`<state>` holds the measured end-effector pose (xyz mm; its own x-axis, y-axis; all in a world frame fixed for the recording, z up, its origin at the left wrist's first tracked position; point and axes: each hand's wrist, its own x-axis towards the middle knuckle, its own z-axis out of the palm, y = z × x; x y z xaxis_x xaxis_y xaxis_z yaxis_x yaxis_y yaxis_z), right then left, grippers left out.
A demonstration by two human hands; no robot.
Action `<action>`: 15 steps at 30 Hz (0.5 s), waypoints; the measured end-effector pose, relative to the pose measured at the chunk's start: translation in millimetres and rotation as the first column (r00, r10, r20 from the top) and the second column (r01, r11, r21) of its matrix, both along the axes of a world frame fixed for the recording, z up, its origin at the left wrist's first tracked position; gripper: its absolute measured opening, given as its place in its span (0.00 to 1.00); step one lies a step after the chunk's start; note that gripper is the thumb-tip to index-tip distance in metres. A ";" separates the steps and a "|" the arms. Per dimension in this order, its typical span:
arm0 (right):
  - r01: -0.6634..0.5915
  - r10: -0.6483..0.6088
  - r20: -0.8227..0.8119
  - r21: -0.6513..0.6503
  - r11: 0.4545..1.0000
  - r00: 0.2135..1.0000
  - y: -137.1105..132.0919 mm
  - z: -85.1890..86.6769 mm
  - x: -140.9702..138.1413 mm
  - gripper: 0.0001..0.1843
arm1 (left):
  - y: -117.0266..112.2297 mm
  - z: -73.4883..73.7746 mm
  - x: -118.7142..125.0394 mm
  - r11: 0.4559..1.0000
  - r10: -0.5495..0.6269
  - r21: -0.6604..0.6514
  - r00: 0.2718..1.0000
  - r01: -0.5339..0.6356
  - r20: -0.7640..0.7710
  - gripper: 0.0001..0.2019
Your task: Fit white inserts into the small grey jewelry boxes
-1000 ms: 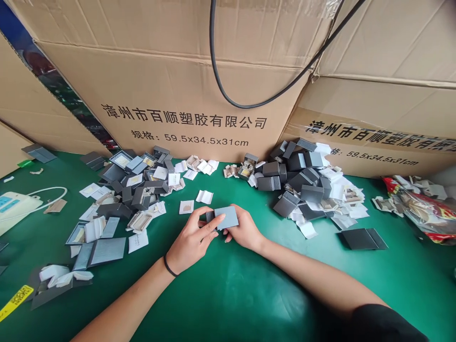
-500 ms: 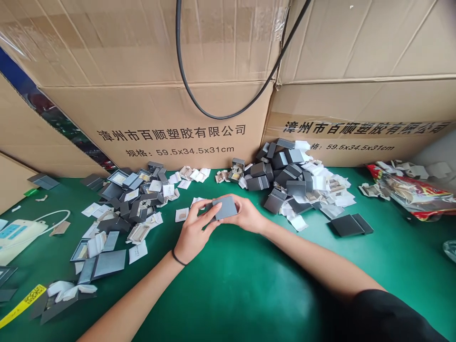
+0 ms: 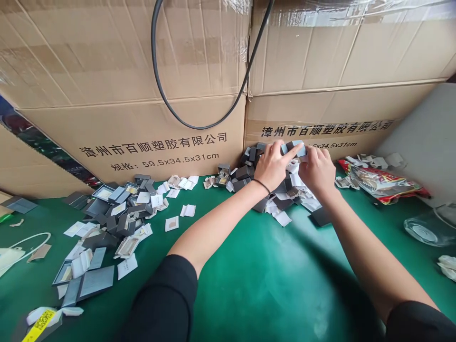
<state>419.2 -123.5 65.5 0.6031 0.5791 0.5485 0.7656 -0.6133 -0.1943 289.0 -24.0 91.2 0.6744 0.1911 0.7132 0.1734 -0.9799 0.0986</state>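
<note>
Left hand (image 3: 272, 167) and right hand (image 3: 318, 171) hold a small grey box (image 3: 291, 145).
It is over the right pile (image 3: 283, 187); another heap (image 3: 125, 223) lies left on the green table (image 3: 242, 289), with cartons (image 3: 124, 71) behind.

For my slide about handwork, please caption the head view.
Left hand and right hand hold a small grey rectangular box at piled dark-grey boxes on a glossy green table.

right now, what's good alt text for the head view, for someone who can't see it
A person's left hand and right hand hold a small blue-gray box at a pile of dark boxes and white papers on a green table. A similar pile lies to the left; large printed cardboard cartons stand behind.
</note>
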 end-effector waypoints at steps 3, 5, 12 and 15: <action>-0.060 0.055 -0.025 -0.312 0.948 0.998 3.2 -20.4 19.1 0.39 | 9.0 2.2 22.6 0.993 0.115 0.014 0.972 -0.115 -0.204 0.24; -0.155 0.151 -0.043 -0.435 0.887 0.988 6.9 -34.2 29.7 0.41 | 16.2 -1.2 31.7 0.989 0.145 0.021 0.940 -0.145 -0.310 0.23; -0.116 0.116 -0.004 -0.107 0.988 0.993 5.1 -18.5 19.0 0.38 | 16.9 -22.4 -17.3 0.993 0.026 0.120 0.976 0.000 -0.216 0.28; -0.243 0.230 0.097 0.160 0.957 0.968 4.7 4.2 -37.7 0.32 | 22.5 -38.5 -86.4 0.999 0.026 0.037 0.966 -0.017 -0.257 0.24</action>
